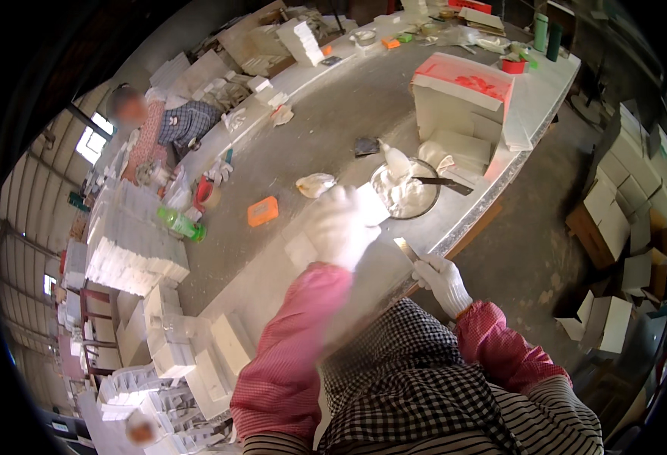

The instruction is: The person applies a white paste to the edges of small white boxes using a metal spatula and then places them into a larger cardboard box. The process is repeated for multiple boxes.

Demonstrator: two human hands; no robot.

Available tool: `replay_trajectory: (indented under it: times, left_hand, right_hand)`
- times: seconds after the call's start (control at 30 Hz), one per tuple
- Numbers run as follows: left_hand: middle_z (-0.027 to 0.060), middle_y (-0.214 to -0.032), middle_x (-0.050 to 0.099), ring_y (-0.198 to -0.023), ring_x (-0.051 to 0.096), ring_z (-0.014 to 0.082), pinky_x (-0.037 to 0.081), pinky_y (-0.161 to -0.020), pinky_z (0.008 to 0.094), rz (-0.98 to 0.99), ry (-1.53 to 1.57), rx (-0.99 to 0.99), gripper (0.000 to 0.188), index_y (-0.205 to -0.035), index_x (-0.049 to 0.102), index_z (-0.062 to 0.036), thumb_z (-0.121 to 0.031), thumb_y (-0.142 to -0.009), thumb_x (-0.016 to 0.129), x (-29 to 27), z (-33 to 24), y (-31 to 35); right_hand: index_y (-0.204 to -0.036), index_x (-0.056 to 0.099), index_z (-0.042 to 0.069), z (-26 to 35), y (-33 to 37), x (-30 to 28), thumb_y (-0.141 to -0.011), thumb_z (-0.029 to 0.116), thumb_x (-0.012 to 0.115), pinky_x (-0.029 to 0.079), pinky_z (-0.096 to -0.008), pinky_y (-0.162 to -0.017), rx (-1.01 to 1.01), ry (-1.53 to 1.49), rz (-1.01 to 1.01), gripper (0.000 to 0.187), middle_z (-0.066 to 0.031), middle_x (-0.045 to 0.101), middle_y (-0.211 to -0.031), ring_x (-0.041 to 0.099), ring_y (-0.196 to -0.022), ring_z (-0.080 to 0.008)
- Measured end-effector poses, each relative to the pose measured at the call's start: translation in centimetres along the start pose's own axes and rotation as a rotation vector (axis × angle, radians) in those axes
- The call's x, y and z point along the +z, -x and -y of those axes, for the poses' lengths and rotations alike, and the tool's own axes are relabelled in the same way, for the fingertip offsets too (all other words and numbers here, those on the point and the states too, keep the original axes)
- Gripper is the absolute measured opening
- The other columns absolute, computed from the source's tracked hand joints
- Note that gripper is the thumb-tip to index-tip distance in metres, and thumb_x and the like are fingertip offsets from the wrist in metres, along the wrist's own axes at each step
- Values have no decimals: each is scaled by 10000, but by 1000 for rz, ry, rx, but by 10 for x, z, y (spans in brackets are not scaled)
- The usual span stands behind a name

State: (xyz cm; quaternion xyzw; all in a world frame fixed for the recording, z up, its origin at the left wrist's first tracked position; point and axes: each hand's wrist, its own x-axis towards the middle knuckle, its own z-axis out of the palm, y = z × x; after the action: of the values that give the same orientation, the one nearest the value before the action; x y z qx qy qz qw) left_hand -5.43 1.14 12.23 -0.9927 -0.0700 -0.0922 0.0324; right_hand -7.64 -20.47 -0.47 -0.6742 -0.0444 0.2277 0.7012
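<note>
My left hand, in a white glove and smeared by motion, is over the table with its fingers closed on a white flat piece. A second pale flat piece lies beside that hand's wrist. My right hand, also gloved, is at the table's near edge, closed around a small flat-bladed scraper; its blade points up and left. Just beyond both hands is a round pan of white paste. A white squeeze bottle leans in it, and a dark spatula lies across its rim.
A cardboard box with a red-marked top stands beyond the pan. An orange block and a green bottle are to the left, near a tall white stack. A co-worker sits across. Cartons lie on the right floor.
</note>
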Motion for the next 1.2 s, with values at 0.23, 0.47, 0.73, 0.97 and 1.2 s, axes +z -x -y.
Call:
replay_trajectory:
  times: [0.23,0.47,0.73,0.97,1.2]
  left_hand:
    - [229,-1270,560,-1167,552,363,455,-1021,464,102,143,-17,915,-1341,518,44,-369,-619,900,36,-14,-9]
    - [406,-1571,304,-1442,390,481,344,-1201,463,272,592,-217,1118,-1496,383,105,-375,-627,898,31,45,30]
    - [336,-1548,399,-1427,415,466,367,-1166,500,313,332,-130,991,-1487,479,-20,-536,-710,812,-2,75,71]
    - [228,-1484,487,-1379,440,442,405,-1137,486,-7,262,-20,896,-1380,576,-70,-577,-691,841,38,88,98]
    - [193,-1452,519,-1392,423,389,382,-1135,476,-53,287,31,939,-1351,602,-20,-593,-654,862,34,84,91]
  right_hand:
    - [-1157,650,-11,8,7,-15,-1033,168,588,493,-231,-683,27,-137,0,227,-33,669,-892,588,-748,-86]
    - [-975,611,13,6,9,-2,-998,133,523,426,-238,-631,-75,-94,74,150,-28,619,-785,510,-681,-83]
    - [-976,632,41,18,-4,32,-996,131,519,392,-268,-573,-142,-76,196,146,-2,549,-738,450,-640,-86]
    - [-1063,695,2,39,-26,57,-1010,202,596,501,-340,-673,-275,348,181,229,-147,667,-802,623,-715,-183]
    - [-981,691,36,70,-48,82,-1003,232,609,517,-384,-660,-242,495,252,214,-158,678,-789,679,-736,-250]
